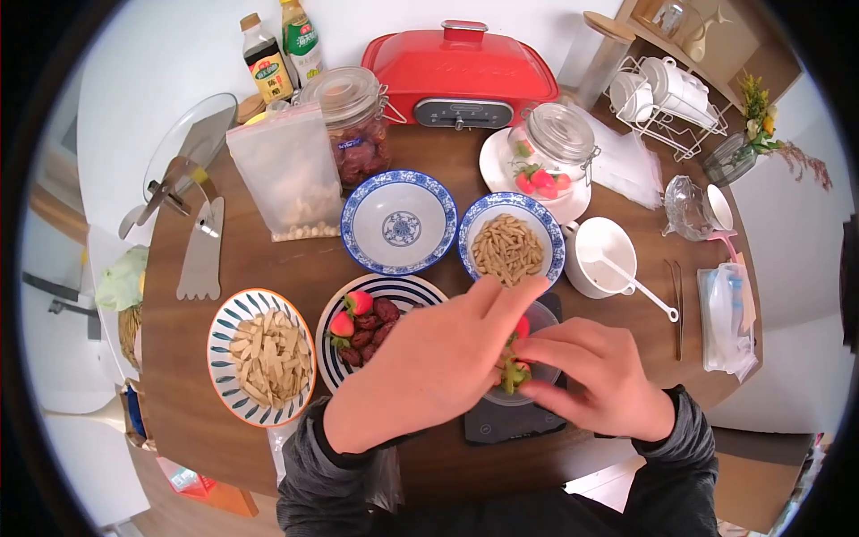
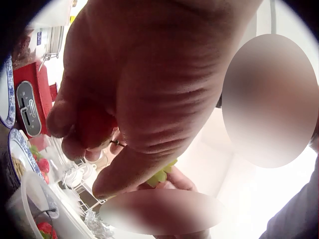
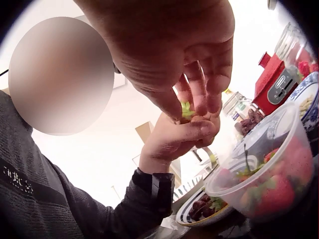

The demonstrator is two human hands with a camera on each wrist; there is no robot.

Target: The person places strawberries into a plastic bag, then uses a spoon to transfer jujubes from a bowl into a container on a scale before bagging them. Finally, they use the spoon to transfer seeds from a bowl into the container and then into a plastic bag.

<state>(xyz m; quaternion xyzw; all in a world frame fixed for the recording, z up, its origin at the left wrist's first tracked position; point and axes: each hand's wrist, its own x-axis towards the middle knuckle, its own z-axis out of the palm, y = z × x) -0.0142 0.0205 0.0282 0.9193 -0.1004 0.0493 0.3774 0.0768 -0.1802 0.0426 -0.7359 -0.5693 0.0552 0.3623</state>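
The left hand [image 1: 429, 367] curls its fingers round a red strawberry [image 2: 94, 124], seen in the left wrist view. Close against it, the right hand [image 1: 591, 376] pinches green strawberry leaves [image 3: 187, 110] between thumb and fingers. In the head view the leaves [image 1: 514, 376] show between both hands, with bits of red beside them; whether they join the held strawberry is hidden. Both hands are over a clear plastic tub [image 3: 256, 174] with several strawberries [image 3: 274, 195]. The tub stands on a black scale [image 1: 510, 425], partly covered by the hands.
A striped plate [image 1: 327, 309] with dates and strawberries lies left of the tub, beside a bowl of pale slices [image 1: 268, 358]. Behind are an empty blue-white bowl [image 1: 401, 224], a bowl of beige pieces [image 1: 507, 251], a white cup [image 1: 601, 259], jars and a red cooker [image 1: 461, 72]. Tweezers [image 1: 677, 309] lie right.
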